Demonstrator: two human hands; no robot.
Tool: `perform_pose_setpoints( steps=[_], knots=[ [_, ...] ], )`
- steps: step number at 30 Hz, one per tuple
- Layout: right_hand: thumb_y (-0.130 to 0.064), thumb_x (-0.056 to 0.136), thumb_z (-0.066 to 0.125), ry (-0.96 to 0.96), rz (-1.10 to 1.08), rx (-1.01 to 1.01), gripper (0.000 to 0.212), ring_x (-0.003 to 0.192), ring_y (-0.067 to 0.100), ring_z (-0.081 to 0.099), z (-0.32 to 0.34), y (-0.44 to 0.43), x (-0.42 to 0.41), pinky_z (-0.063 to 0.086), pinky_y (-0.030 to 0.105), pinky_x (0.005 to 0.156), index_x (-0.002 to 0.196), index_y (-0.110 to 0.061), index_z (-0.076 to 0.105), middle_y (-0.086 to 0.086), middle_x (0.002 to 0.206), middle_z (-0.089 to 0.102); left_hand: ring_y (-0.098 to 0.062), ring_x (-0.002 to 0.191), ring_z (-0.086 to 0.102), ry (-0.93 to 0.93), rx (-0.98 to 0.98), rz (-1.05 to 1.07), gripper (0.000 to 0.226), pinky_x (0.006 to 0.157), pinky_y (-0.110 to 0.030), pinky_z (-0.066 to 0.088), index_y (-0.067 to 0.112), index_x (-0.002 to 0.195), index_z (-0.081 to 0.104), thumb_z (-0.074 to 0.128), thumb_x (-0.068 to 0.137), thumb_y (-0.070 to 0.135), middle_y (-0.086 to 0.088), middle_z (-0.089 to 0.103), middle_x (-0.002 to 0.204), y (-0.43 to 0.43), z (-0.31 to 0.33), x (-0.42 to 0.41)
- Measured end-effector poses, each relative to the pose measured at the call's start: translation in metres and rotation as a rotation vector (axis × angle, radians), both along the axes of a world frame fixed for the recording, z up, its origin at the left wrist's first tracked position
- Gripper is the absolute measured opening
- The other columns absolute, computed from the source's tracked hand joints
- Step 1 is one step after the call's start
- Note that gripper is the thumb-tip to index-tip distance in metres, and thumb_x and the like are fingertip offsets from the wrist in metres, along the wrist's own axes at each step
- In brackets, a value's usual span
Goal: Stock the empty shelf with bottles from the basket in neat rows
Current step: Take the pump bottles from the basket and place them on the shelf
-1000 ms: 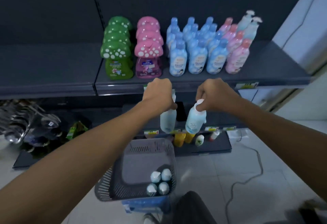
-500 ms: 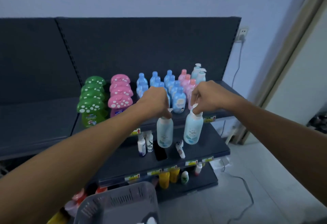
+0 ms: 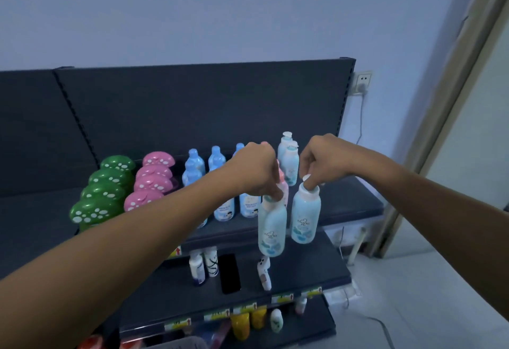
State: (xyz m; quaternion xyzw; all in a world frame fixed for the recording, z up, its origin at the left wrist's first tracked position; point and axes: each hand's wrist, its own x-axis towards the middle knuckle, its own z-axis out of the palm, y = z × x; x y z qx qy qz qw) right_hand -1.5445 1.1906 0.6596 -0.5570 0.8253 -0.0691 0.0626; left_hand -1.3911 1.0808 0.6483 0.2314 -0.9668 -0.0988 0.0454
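My left hand [image 3: 254, 171] grips the top of a pale blue bottle [image 3: 271, 228], which hangs upright in front of the dark top shelf [image 3: 347, 200]. My right hand [image 3: 321, 164] pinches the white cap of a second pale blue bottle [image 3: 305, 215], held just right of the first and slightly higher. Both hang near the shelf's front edge, in front of two matching pump bottles [image 3: 289, 160] at the back. Green mushroom bottles [image 3: 102, 194], pink mushroom bottles [image 3: 150, 183] and blue bottles [image 3: 194, 165] stand in rows on the shelf. Only the grey basket's rim [image 3: 176, 344] shows at the bottom edge.
The shelf surface right of the pump bottles is bare. A lower shelf [image 3: 303, 266] holds small bottles [image 3: 203, 264], a black phone [image 3: 230, 273] and a tipped bottle [image 3: 264, 273]. Yellow bottles [image 3: 248, 322] stand lower still. A wall socket [image 3: 362, 82] and a door frame are at right.
Both hands have lifted their bottles up from below the shelf edge toward the top shelf's right side. The view tilted upward, so the basket has almost left the frame.
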Motion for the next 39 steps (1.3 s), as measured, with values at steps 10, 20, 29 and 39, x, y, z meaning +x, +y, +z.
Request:
perform_pose_setpoints(
  steps=[10,20,29,39],
  knots=[
    [-0.027,0.061,0.082,-0.017,0.084,0.054,0.011,0.070,0.008,0.071,0.008,-0.019,-0.097,0.053,0.024,0.055,0.069,-0.028,0.075,-0.017,0.063,0.070,-0.011,0.075,0.069,0.073,0.046,0.100,0.032,0.061,-0.029,0.059,0.022,0.088,0.078,0.089,0.062,0.038,0.010,0.074,0.077,0.009,-0.003,-0.090],
    [-0.031,0.055,0.080,-0.036,0.160,0.038,0.015,0.063,0.005,0.067,-0.008,-0.055,-0.160,0.042,0.015,0.041,0.069,-0.034,0.074,-0.020,0.065,0.069,-0.015,0.071,0.068,0.050,0.025,0.192,0.045,0.064,-0.040,0.063,0.018,0.099,0.071,0.087,0.062,0.039,0.004,0.072,0.081,0.003,-0.011,-0.145],
    [-0.025,0.062,0.086,-0.079,0.181,0.042,0.016,0.085,0.016,0.070,-0.027,-0.085,-0.173,0.062,0.040,0.081,0.075,-0.029,0.077,-0.005,0.088,0.073,-0.016,0.075,0.063,0.091,0.008,0.237,0.041,0.064,-0.029,0.047,0.016,0.093,0.072,0.088,0.062,0.037,0.003,0.069,0.081,-0.005,-0.029,-0.171],
    [-0.018,0.063,0.087,-0.102,0.199,0.034,0.019,0.092,0.014,0.065,-0.039,-0.107,-0.180,0.059,0.036,0.084,0.070,-0.028,0.073,-0.011,0.101,0.061,-0.018,0.079,0.063,0.130,-0.058,0.294,0.029,0.067,-0.029,0.038,0.015,0.080,0.073,0.085,0.065,0.037,0.003,0.066,0.073,-0.013,-0.047,-0.184]
  ],
)
